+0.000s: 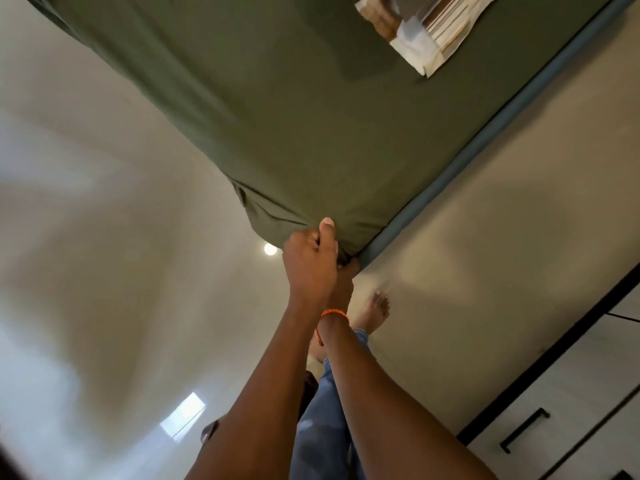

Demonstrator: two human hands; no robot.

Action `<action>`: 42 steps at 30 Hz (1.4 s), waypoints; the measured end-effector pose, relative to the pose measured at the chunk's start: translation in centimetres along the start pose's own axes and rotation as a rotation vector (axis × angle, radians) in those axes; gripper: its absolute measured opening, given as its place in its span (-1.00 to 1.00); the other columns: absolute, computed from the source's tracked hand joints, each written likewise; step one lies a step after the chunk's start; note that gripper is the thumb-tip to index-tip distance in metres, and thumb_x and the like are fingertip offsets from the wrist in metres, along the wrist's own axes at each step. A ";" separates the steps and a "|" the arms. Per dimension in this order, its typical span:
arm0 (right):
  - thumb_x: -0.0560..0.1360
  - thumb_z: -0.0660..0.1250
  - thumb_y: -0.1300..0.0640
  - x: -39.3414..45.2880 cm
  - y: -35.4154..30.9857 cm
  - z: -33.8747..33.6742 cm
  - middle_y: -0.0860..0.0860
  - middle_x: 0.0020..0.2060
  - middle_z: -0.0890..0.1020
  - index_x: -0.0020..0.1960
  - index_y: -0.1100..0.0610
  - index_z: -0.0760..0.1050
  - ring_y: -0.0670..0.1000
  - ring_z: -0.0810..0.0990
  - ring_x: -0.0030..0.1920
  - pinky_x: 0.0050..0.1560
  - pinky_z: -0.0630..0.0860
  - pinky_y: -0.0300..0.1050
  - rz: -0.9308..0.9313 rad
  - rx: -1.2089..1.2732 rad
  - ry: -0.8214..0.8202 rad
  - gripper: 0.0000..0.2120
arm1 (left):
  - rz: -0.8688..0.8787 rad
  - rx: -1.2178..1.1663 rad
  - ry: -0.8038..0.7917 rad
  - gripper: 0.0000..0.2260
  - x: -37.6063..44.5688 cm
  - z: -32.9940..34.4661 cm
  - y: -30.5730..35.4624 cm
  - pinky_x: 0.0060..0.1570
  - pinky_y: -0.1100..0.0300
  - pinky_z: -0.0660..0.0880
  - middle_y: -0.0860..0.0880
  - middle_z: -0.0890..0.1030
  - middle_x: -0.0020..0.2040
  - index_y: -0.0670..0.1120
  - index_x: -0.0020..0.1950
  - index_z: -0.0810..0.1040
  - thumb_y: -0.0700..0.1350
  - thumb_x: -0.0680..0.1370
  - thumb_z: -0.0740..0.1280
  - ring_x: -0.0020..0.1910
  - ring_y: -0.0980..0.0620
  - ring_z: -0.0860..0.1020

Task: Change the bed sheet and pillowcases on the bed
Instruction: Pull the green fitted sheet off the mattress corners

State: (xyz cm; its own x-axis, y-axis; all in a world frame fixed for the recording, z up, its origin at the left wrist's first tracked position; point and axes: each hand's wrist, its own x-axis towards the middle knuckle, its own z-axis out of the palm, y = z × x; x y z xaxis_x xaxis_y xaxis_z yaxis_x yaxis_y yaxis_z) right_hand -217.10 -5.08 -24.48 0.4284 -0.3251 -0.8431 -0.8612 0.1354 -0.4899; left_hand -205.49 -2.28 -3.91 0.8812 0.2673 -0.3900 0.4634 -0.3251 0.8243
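While the view tilts steeply downward, a green sheet (311, 109) is seen stretched over the bed, spreading up and away from both hands. Its corner is gripped by the left hand (309, 268), thumb pressed on top and fingers curled into the bunched fabric. Just beneath and to the right of that hand, the right hand (343, 282) is tucked under the same corner, beside a blue bed edge (485, 136); whether its fingers are closed cannot be told. An orange wristband (334, 313) is worn on the right wrist. Far above the hands, a folded striped cloth (429, 32) is laid on the sheet.
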 end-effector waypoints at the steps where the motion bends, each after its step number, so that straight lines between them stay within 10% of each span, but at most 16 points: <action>1: 0.26 0.35 -0.43 3.3 2.3 0.3 0.02 0.26 0.61 0.36 -0.09 0.41 0.27 0.58 0.33 0.27 0.51 0.24 0.000 -0.148 0.061 -0.24 | 0.015 -0.032 -0.001 -0.41 -0.3 0.0 0.5 -0.41 0.21 0.32 0.11 0.38 -0.60 0.04 -0.54 0.32 -0.09 0.72 0.26 -0.57 0.14 0.39; 3: 0.24 0.45 -0.55 2.7 -0.6 0.0 0.04 0.06 0.66 0.28 -0.13 0.45 0.30 0.65 0.11 0.08 0.58 0.07 0.010 -0.224 0.081 -0.23 | 0.013 -0.099 -0.025 -0.43 -0.7 0.0 0.5 -0.36 0.18 0.41 0.06 0.45 -0.56 -0.02 -0.51 0.42 -0.04 0.74 0.24 -0.51 0.11 0.47; 6: 0.66 0.27 0.03 -9.4 -15.3 -3.7 0.35 0.10 0.59 0.23 0.22 0.49 0.35 0.61 0.08 -0.10 0.56 0.08 -0.021 -0.367 0.189 -0.72 | -0.002 -0.225 -0.149 -0.49 -0.6 -0.4 -1.4 -0.24 0.17 0.47 -0.12 0.63 -0.34 -0.18 -0.23 0.65 0.03 0.77 0.15 -0.33 0.06 0.55; 11: 0.58 0.36 0.11 -8.6 -13.9 -6.1 0.31 0.05 0.63 0.11 0.25 0.56 0.36 0.60 0.08 -0.07 0.47 0.08 -0.254 -0.750 0.171 -0.78 | -0.223 -0.022 0.133 -0.82 -0.5 -0.6 -6.8 -0.03 -0.03 0.59 0.02 0.65 -0.02 -0.06 0.13 0.58 -0.18 0.72 0.18 -0.08 0.12 0.60; 16: 0.55 0.32 0.13 -8.6 -16.9 -9.4 0.31 -0.02 0.63 0.00 0.29 0.58 0.36 0.58 0.02 -0.10 0.43 0.05 -0.435 -0.897 0.107 -0.79 | -0.080 0.403 -0.135 -0.04 -3.2 -0.7 -9.0 0.32 -0.09 0.47 -0.10 0.25 0.56 0.02 0.66 0.12 -0.38 0.32 0.39 0.47 -0.16 0.32; 21: 0.42 0.27 0.12 -13.2 -22.8 -9.9 0.31 -0.24 0.63 -0.23 0.30 0.54 0.37 0.57 -0.16 -0.23 0.43 0.08 -0.784 -0.758 0.259 -0.77 | 0.248 0.371 -0.085 -0.01 -4.0 0.3 -3.5 0.55 0.07 0.20 -0.08 0.05 0.70 0.08 0.72 -0.03 -0.04 0.49 0.57 0.67 -0.05 0.10; 28: 0.29 0.41 0.20 -14.5 -32.2 -8.5 0.13 -0.51 0.40 -0.41 0.18 0.31 0.28 0.32 -0.38 -0.38 0.12 -0.02 -1.093 -0.492 0.342 -0.73 | 0.267 0.272 0.284 -0.38 -1.0 1.8 3.1 0.45 -0.16 0.33 -0.13 0.38 0.49 -0.10 0.53 0.23 0.10 0.60 0.40 0.47 -0.17 0.36; 32: 0.26 0.34 0.27 -12.6 -29.5 -8.1 -0.03 -0.34 0.30 -0.32 0.08 0.19 0.11 0.31 -0.27 -0.27 0.21 0.00 -1.061 -0.416 0.294 -0.69 | 0.196 0.260 0.335 -0.34 0.2 2.3 3.1 0.42 -0.18 0.35 -0.16 0.28 0.53 -0.16 0.54 0.20 0.20 0.59 0.26 0.48 -0.18 0.35; 35: 0.42 0.37 0.20 -10.0 -25.2 -8.6 -0.01 0.00 0.53 -0.01 0.08 0.48 0.08 0.51 0.04 0.07 0.51 0.13 -1.046 -0.365 0.212 -0.83 | 0.275 0.346 0.368 -0.31 1.1 2.8 1.9 0.45 -0.11 0.37 -0.15 0.22 0.59 -0.14 0.60 0.16 0.10 0.59 0.35 0.55 -0.11 0.29; 38: 0.60 0.36 0.12 -8.9 -22.4 -10.4 -0.07 0.55 0.34 0.62 -0.01 0.21 -0.12 0.28 0.54 0.52 0.31 -0.12 -0.900 -0.341 -0.100 -0.37 | 0.286 0.374 0.272 -0.37 1.6 2.8 0.9 0.46 0.05 0.31 -0.11 0.24 0.55 0.02 0.65 0.18 0.00 0.58 0.24 0.50 -0.07 0.29; 42: 0.55 0.46 0.07 -7.8 -20.9 -11.9 -0.08 0.64 0.11 0.69 0.04 -0.04 -0.16 0.06 0.60 0.48 0.03 -0.42 -0.941 -0.756 -0.149 -0.10 | 0.345 0.481 0.243 -0.59 3.1 1.6 0.7 0.37 -0.10 0.40 -0.02 0.43 0.38 0.11 0.39 0.57 -0.10 0.60 0.15 0.35 -0.05 0.41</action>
State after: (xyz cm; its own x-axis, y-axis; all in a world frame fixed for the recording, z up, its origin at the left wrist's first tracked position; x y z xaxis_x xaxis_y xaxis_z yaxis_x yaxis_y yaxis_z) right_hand -205.68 -16.52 -5.01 0.9561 0.1146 -0.2696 -0.1179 -0.6918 -0.7124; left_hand -202.24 -3.12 -5.17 0.9671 0.2540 0.0159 0.1966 -0.7852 0.5872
